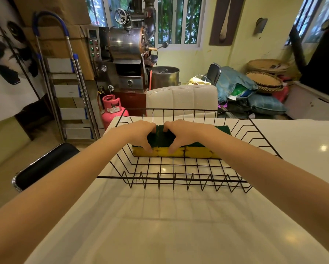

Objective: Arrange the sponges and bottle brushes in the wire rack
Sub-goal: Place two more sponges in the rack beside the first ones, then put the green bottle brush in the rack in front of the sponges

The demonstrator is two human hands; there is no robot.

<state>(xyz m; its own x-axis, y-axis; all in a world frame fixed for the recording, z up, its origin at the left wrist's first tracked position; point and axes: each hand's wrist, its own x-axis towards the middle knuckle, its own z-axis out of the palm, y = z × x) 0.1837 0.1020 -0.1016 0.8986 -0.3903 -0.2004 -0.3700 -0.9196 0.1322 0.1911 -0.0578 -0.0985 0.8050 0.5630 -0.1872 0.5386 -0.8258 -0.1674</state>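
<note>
- One black wire rack (179, 180) is seen on the white table (160, 225), with a row of yellow-and-green sponges (198, 152) laid across its floor.
- Roughly three sponges can be counted, though the exact number is hard to make out under the hands.
- Left hand (139, 133) and right hand (184, 133) are both clamped on the row, side by side.
- Fingertips are hidden behind the sponges.
</note>
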